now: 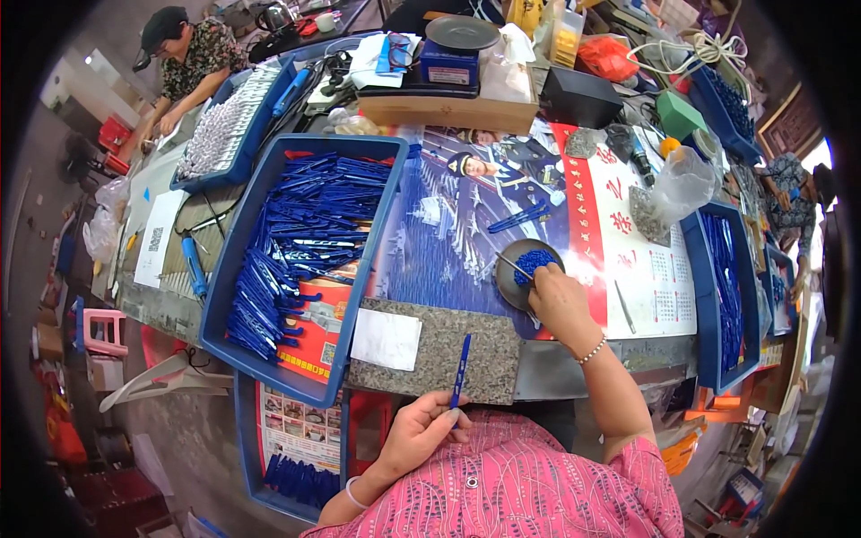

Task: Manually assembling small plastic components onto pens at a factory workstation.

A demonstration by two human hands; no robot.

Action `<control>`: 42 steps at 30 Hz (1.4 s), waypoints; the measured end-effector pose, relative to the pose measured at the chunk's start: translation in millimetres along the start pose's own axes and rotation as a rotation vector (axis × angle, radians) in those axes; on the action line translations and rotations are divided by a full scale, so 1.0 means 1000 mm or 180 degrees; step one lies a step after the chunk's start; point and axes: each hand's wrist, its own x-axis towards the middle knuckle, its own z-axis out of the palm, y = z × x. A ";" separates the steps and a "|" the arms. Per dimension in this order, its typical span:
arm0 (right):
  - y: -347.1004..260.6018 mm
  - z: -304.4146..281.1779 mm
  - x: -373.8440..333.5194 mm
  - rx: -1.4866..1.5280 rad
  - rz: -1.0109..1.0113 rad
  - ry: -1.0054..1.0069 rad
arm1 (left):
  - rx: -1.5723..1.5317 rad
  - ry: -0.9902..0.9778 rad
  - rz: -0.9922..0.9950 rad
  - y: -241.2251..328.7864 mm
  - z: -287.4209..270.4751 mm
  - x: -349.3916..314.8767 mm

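My left hand is closed around the lower end of a slim, dark blue pen-like stick, which points up and away from me. At the dark round dish my right hand has its fingers pinched together over the rim. Small blue pieces lie heaped in that dish. A thin rod crosses the dish toward my right fingertips; whether they grip it or a small blue piece, I cannot tell. Several slim blue parts rest on the poster beyond.
A large blue tray of blue strips stands at left, another blue tray at right. Before me is a speckled stone slab with white paper. A wooden box stands at the back. Another person works far left.
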 end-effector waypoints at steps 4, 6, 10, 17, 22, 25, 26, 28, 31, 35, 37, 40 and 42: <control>0.003 0.003 0.007 -0.0095 -0.0078 -0.0022 | 0.0107 -0.0016 -0.0011 0.002 -0.002 0.002; 0.003 0.003 0.009 -0.0182 -0.0110 -0.0094 | 0.0119 -0.0023 0.0013 0.001 -0.002 0.002; 0.001 -0.001 0.009 -0.0186 -0.0154 -0.0093 | 0.0111 -0.0060 0.0034 0.001 -0.001 0.003; 0.006 -0.004 0.001 0.0103 -0.0189 0.0018 | 0.0190 -0.0026 -0.0048 0.003 -0.002 0.006; 0.009 -0.015 0.019 0.0807 -0.0210 0.0182 | 0.0217 0.0175 0.0256 -0.010 -0.006 0.014; 0.003 -0.031 0.052 0.1578 -0.0361 0.0573 | 0.0254 0.0228 0.0387 -0.015 -0.009 0.022; -0.006 -0.043 0.067 0.2193 0.0080 0.0031 | 0.0264 0.0230 0.0406 -0.017 -0.011 0.025; -0.017 -0.048 0.104 0.3113 0.0573 -0.0528 | 0.0384 0.0325 0.0393 -0.022 -0.014 0.030; 0.004 -0.006 0.174 0.2581 0.0276 -0.0245 | 0.0577 0.0272 0.0511 -0.032 -0.015 0.034; 0.000 0.014 0.222 0.0517 -0.0404 0.0795 | 0.0706 0.0205 0.0580 -0.046 -0.025 0.033; 0.020 0.023 0.242 0.0072 -0.0927 0.1075 | 0.0791 0.0147 0.0535 -0.044 -0.027 0.035; 0.031 0.030 0.260 -0.0288 -0.0748 0.0760 | 0.0774 0.0130 0.0551 -0.051 -0.029 0.036; 0.029 0.032 0.265 -0.0321 -0.0683 0.0707 | 0.0533 0.0129 0.0637 -0.052 -0.030 0.037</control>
